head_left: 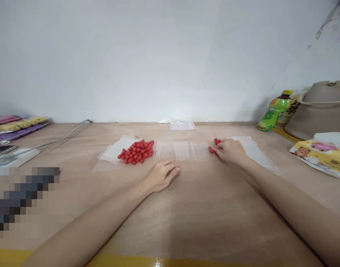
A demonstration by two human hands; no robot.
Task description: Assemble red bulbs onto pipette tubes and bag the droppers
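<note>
My left hand rests on the wooden table with its fingers together, just in front of a row of clear thin plastic pieces. Whether anything is beneath its fingers is hidden. At the right end of that row, my right hand pinches a small red piece at its fingertips. Behind those fingertips lie a few more red pieces. A heap of red pieces sits left of the row, partly over clear bags. More clear bags lie beside my right hand.
A small clear bag lies near the wall. At the right stand a green bottle and a beige bag, with a yellow and white packet in front. Colourful packs, a cable and a phone are at the left.
</note>
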